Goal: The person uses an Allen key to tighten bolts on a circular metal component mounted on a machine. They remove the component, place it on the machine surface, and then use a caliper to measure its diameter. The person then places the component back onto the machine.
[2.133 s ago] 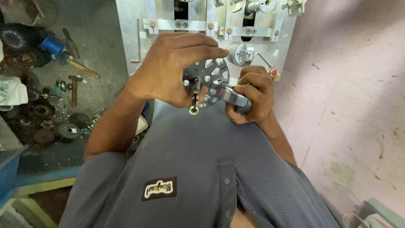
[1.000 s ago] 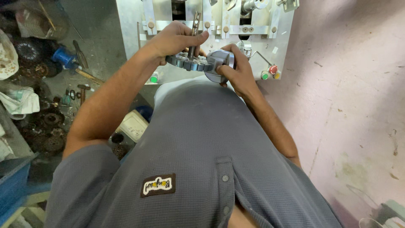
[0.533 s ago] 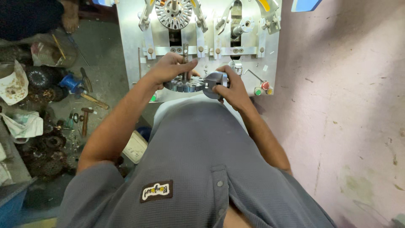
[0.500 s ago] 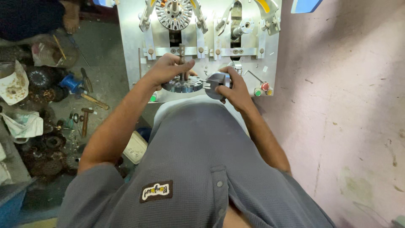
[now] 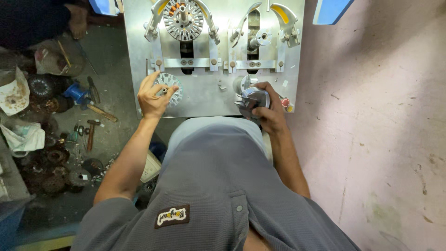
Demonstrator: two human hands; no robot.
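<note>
My left hand [image 5: 153, 95] rests its fingers on a round slotted metal stator disc [image 5: 170, 86] lying at the left of a steel machine plate [image 5: 204, 95]. My right hand [image 5: 269, 109] grips a shiny round metal fitting [image 5: 253, 98] near the plate's lower middle. A second slotted stator [image 5: 183, 19] with copper windings sits clamped in the left fixture at the top. The right fixture [image 5: 260, 39] holds only a small hub.
Left of the plate the dark floor holds a hammer [image 5: 90, 135], a blue tool [image 5: 76, 93], rags [image 5: 23, 137] and several rusty round parts [image 5: 51, 169]. Another person's dark sleeve [image 5: 32, 21] is at top left. A pink wall [image 5: 381, 125] fills the right side.
My hands came apart: the left carried the slotted disc out to the plate's left side, the right stayed near the middle with the metal fitting. The view rose, showing both fixtures.
</note>
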